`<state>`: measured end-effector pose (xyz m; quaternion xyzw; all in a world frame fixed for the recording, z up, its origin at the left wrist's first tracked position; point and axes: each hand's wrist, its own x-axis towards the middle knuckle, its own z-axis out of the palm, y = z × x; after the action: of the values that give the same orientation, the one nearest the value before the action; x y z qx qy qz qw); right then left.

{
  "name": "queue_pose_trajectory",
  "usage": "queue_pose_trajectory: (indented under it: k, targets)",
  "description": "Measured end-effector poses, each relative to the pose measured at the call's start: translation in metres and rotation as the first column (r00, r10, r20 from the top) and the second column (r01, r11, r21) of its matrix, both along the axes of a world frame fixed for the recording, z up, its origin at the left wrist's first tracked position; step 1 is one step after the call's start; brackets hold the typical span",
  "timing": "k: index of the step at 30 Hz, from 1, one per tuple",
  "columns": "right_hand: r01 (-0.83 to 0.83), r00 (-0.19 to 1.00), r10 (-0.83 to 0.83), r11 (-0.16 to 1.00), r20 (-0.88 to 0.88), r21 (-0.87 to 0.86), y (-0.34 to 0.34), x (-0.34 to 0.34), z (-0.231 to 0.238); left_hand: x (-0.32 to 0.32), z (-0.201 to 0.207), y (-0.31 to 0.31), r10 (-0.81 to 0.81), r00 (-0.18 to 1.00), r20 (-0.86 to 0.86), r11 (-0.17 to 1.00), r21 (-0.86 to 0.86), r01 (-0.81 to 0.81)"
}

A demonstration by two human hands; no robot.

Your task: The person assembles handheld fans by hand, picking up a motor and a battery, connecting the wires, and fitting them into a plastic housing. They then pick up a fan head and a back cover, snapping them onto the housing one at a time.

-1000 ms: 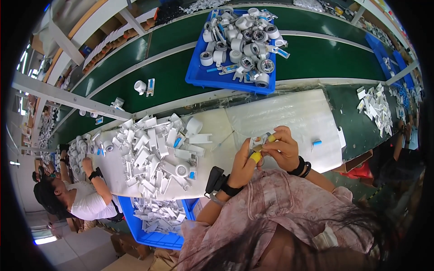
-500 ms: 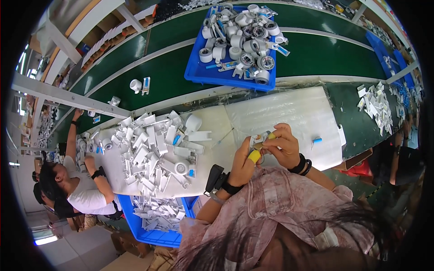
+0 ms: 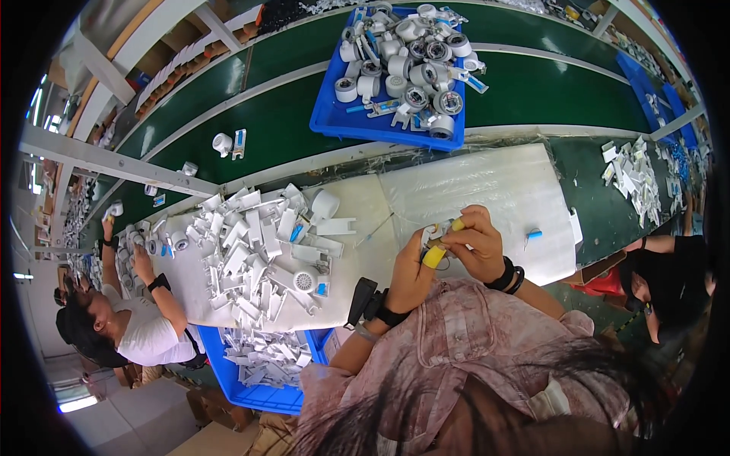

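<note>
The person at the bench is holding a small white part (image 3: 435, 234) up in front of the chest, over the near edge of the white work mat (image 3: 487, 190). The left hand (image 3: 414, 270) is gripping it from below, its thumb, capped in a yellow finger cot (image 3: 434, 256), pressing up against the underside. The right hand (image 3: 475, 243) is closing over it from the right side, fingers curled together, with another yellow-capped fingertip (image 3: 458, 225) pinching the top edge. So the part is sitting squeezed between the two hands, mostly hidden by them; it looks like a little plastic piece, though I cannot make out its shape from here.

To the left, a heap of white plastic pieces (image 3: 262, 247) is lying on the bench, well apart from the hands. Beyond the mat, a blue tray (image 3: 327, 121) of round white parts is sitting on the green conveyor belt (image 3: 547, 91). A small blue piece (image 3: 534, 235) is lying on the mat just right of the right hand.

Compared with a second ago, both hands are staying in nearly the same spot with the same pinch. The co-worker (image 3: 129, 334) at the far left is now reaching an arm further up toward the belt.
</note>
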<state>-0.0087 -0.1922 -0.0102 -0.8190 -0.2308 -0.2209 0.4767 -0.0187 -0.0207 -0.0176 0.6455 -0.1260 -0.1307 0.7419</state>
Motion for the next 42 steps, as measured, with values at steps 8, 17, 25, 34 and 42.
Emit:
queue_pose_trajectory:
  k: [8,17,25,34,42]
  targets:
    - [0.0,1.0,0.0,1.0,0.005,-0.012,0.005,-0.002,-0.003,-0.002,0.001,-0.002,0.114,0.993,0.024,0.993,0.031,-0.115]
    - [0.055,0.995,-0.041,0.988,0.094,-0.147,0.012,0.005,-0.011,0.005,-0.003,0.002,0.157,0.986,-0.053,0.987,0.041,-0.155]
    - [0.115,0.978,-0.1,0.991,-0.183,0.074,-0.041,0.051,-0.017,0.046,-0.001,0.037,0.151,0.977,-0.149,0.988,0.01,-0.152]
    - [0.46,0.846,-0.453,0.887,-0.282,-0.045,-0.181,0.209,-0.082,0.135,-0.016,0.115,0.403,0.911,0.091,0.843,0.351,-0.408]
    - [0.503,0.855,-0.44,0.57,0.275,-0.65,-0.247,0.343,-0.124,0.27,-0.055,0.202,0.54,0.83,0.138,0.704,0.467,-0.536]
